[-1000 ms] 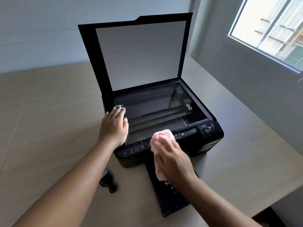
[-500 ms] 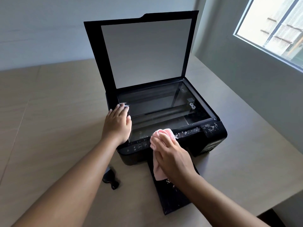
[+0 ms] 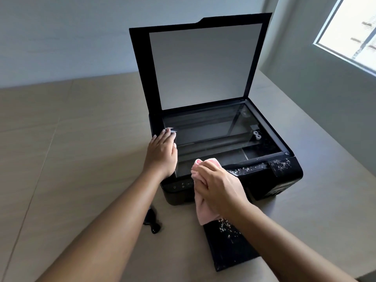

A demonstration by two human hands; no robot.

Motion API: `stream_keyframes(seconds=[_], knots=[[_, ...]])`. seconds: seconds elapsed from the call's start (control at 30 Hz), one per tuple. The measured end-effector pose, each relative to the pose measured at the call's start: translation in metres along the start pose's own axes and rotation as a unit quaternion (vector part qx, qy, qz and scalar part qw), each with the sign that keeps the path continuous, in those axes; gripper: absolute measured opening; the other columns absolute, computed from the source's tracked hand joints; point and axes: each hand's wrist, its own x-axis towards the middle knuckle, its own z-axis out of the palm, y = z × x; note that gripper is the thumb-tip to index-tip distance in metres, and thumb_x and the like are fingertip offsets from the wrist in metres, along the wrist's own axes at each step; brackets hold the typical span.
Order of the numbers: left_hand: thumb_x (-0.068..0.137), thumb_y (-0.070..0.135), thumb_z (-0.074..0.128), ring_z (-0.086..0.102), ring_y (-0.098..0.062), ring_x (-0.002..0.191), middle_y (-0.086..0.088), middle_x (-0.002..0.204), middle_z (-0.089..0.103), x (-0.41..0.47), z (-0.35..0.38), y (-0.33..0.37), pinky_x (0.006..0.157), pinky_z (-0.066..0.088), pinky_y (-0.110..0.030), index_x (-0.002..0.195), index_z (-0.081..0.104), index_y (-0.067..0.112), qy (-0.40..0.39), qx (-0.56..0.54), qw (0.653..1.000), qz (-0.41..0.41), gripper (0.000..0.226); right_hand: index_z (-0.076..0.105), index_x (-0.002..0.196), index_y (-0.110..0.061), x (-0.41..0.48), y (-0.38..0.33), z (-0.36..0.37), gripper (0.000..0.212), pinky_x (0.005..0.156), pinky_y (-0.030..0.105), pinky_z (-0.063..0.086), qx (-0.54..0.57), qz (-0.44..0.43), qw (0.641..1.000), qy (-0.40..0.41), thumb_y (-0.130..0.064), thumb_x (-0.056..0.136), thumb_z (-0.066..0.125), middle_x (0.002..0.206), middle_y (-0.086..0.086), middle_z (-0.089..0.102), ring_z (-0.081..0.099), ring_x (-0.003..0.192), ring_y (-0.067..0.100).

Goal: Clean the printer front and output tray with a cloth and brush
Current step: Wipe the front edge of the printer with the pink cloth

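Note:
A black printer (image 3: 284,180) stands on the table with its scanner lid (image 3: 203,64) raised. My left hand (image 3: 161,154) rests flat on the printer's left front corner, fingers apart, holding nothing. My right hand (image 3: 218,185) presses a pink cloth (image 3: 204,212) against the front edge beside the control buttons (image 3: 181,185). White crumbs (image 3: 250,168) lie along the front strip and the right front corner. The output tray (image 3: 230,249) sticks out toward me with crumbs on it, partly under my right arm. A small black brush (image 3: 152,220) lies on the table left of the tray.
The beige table (image 3: 71,159) runs wide to the left and ends close on the right near a grey wall. A bright window (image 3: 350,33) is at the upper right. The raised lid blocks the space behind the scanner glass (image 3: 213,133).
My right hand with the cloth has slid slightly left along the front edge, covering more of the buttons. My left hand stays in place. The view has shifted so the printer sits further right.

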Motion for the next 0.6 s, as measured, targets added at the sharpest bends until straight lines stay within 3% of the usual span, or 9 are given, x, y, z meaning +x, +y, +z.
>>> stream_keyframes(seconds=[0.1,0.17,0.27,0.33,0.43,0.53,0.6], knots=[[0.101,0.015,0.035,0.021,-0.02,0.147,-0.008,0.157,0.029,0.0,0.001,-0.001,0.119,0.007,-0.033,0.146,0.039,0.009,0.003,0.004,1.0,0.003,0.045,0.059,0.106,-0.031,-0.005,-0.012,0.006,0.021,0.063,0.033,0.054,0.007,0.003,1.0,-0.022,-0.034,0.087,0.051,0.11,-0.017,0.054,0.055,0.1,0.005],[0.101,0.014,0.034,0.022,-0.021,0.147,-0.008,0.157,0.03,0.0,0.001,0.0,0.119,0.008,-0.034,0.146,0.039,0.009,0.004,0.006,1.0,0.007,0.045,0.058,0.107,-0.032,-0.012,-0.01,0.003,0.021,0.061,0.033,0.053,0.024,-0.019,0.999,-0.04,-0.036,0.087,0.05,0.109,-0.016,0.052,0.056,0.093,0.005],[0.1,0.013,0.036,0.024,-0.022,0.146,-0.009,0.156,0.031,-0.001,0.002,-0.001,0.119,0.009,-0.035,0.145,0.04,0.008,0.011,0.008,1.0,0.011,0.045,0.057,0.111,-0.036,-0.017,0.011,-0.006,0.027,0.064,0.025,0.05,0.04,0.052,0.998,0.01,-0.041,0.087,0.047,0.114,-0.019,0.052,0.06,0.085,0.006],[0.1,0.013,0.036,0.024,-0.022,0.146,-0.009,0.156,0.032,0.0,0.002,-0.001,0.118,0.009,-0.035,0.144,0.041,0.008,0.014,0.011,1.0,0.011,0.045,0.058,0.117,-0.036,-0.016,0.014,-0.002,0.029,0.066,0.026,0.051,0.025,0.071,0.997,0.035,-0.038,0.089,0.047,0.118,-0.02,0.052,0.059,0.095,0.006],[0.1,0.014,0.035,0.022,-0.021,0.147,-0.008,0.157,0.03,0.0,0.003,-0.001,0.119,0.007,-0.034,0.145,0.04,0.009,0.01,0.016,1.0,0.006,0.045,0.058,0.119,-0.033,-0.015,0.001,0.009,0.032,0.072,0.033,0.055,0.046,0.012,0.999,-0.01,-0.034,0.087,0.051,0.12,-0.02,0.054,0.054,0.11,0.004],[0.101,0.014,0.035,0.022,-0.021,0.147,-0.008,0.157,0.03,0.0,0.002,-0.001,0.119,0.007,-0.034,0.145,0.04,0.009,0.005,0.016,1.0,0.006,0.045,0.06,0.115,-0.034,-0.014,0.001,0.004,0.03,0.077,0.033,0.054,0.12,0.011,0.991,-0.052,-0.039,0.088,0.048,0.117,-0.019,0.056,0.059,0.101,0.004],[0.101,0.014,0.035,0.022,-0.021,0.147,-0.008,0.157,0.03,0.0,0.002,-0.001,0.119,0.007,-0.034,0.145,0.039,0.009,0.006,0.02,1.0,0.004,0.045,0.057,0.117,-0.036,-0.012,0.002,0.005,0.031,0.075,0.034,0.054,0.101,0.054,0.993,-0.014,-0.044,0.089,0.045,0.117,-0.019,0.054,0.061,0.097,0.007]])
